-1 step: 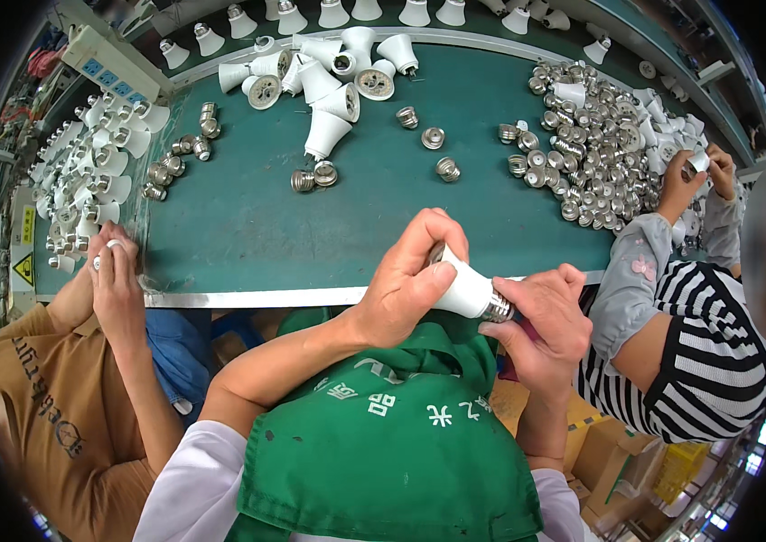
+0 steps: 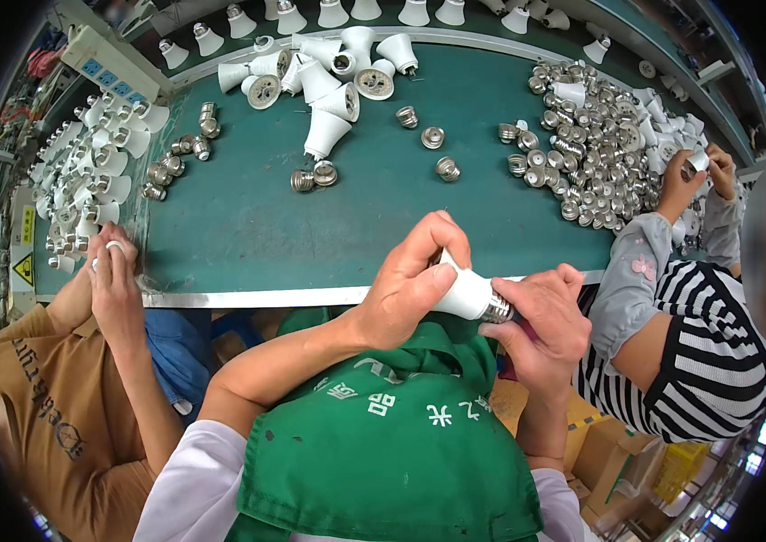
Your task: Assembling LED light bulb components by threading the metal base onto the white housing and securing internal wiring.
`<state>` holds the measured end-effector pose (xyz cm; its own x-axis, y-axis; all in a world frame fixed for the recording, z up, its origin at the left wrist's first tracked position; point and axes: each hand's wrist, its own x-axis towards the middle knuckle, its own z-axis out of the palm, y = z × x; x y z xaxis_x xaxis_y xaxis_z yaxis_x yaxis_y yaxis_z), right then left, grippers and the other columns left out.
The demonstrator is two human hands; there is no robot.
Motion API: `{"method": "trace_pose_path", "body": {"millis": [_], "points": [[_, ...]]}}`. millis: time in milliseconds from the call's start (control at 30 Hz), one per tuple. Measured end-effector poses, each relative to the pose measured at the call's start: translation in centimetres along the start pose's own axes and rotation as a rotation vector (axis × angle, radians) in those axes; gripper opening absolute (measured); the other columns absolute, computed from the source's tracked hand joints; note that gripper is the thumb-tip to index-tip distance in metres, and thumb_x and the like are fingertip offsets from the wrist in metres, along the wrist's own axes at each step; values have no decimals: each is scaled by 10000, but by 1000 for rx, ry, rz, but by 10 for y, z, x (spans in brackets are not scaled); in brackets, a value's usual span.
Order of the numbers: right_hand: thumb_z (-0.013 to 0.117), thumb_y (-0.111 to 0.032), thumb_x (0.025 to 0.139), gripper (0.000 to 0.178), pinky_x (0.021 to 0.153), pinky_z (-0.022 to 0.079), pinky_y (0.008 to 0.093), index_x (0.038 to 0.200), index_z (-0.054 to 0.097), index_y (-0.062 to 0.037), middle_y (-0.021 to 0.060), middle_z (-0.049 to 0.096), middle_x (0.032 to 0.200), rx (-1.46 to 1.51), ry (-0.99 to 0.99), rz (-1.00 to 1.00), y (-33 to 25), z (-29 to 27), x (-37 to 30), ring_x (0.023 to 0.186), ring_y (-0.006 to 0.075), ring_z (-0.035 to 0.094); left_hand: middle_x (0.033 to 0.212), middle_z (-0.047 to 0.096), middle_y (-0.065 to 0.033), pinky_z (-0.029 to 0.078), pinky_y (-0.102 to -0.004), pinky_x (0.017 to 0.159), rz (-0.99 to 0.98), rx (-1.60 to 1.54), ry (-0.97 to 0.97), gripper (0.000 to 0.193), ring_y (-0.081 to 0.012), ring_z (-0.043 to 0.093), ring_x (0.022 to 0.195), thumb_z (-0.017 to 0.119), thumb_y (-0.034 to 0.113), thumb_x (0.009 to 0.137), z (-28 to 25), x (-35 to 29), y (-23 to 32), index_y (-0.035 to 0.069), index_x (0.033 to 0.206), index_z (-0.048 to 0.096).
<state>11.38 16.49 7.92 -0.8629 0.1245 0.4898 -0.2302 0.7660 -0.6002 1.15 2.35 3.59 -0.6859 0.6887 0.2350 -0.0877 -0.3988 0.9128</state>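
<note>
In front of my green apron, at the near edge of the green table (image 2: pixel 383 242), I hold a white bulb housing (image 2: pixel 466 294) tilted on its side. My left hand (image 2: pixel 415 285) is closed around its wide end, thumb on top. The fingers of my right hand (image 2: pixel 546 318) pinch the silver screw cap (image 2: pixel 497 307) at its narrow end. Beyond my hands lie a few loose screw caps (image 2: pixel 434 138). Farther back is a heap of white bulb housings (image 2: pixel 327 133), some with round boards showing.
A large pile of screw caps (image 2: pixel 595 167) covers the table's right side. Capped housings (image 2: pixel 112 161) stand crowded at the left, beside a power strip (image 2: pixel 112 72). Co-workers sit on both sides, each handling a part. More housings (image 2: pixel 415 13) line the shelf behind.
Almost nothing differs. My left hand and the bulb housing have shifted very slightly; my right hand still grips the cap.
</note>
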Motion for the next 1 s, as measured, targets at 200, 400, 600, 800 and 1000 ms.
{"method": "trace_pose_path", "body": {"millis": [200,400,600,800,1000], "points": [[706,-217,659,358,663,304,328,940,621,-11,55,604,696,-87,37,-63,-10,12,-10,613,178,531,823,465,-96,346,-280,658,25,-22,-29,293,-144,404,717,409,376,832,7,-4,2,84,834,432],[693,-100,641,306,693,369,327,917,607,0,81,591,725,27,23,67,4,22,-4,627,224,524,806,441,-103,348,-286,666,127,-42,230,295,-156,409,718,403,357,826,15,-8,-18,63,835,432],[679,-47,701,317,663,447,268,1004,595,-5,100,613,869,541,66,299,12,46,5,725,159,550,830,460,-141,357,-338,642,513,266,237,227,-206,428,724,391,242,811,-11,-3,-37,33,891,427],[560,-64,819,125,624,358,205,919,550,11,55,528,881,849,185,325,14,74,25,712,85,437,890,479,-172,379,-372,619,785,556,212,282,-259,469,714,467,324,837,-28,8,-39,61,927,421],[552,-23,797,60,583,359,206,851,552,4,28,538,806,611,161,378,27,69,65,671,68,441,1008,450,-193,394,-405,721,765,716,159,352,-295,468,843,546,317,813,-46,19,-35,49,1007,425]]}}
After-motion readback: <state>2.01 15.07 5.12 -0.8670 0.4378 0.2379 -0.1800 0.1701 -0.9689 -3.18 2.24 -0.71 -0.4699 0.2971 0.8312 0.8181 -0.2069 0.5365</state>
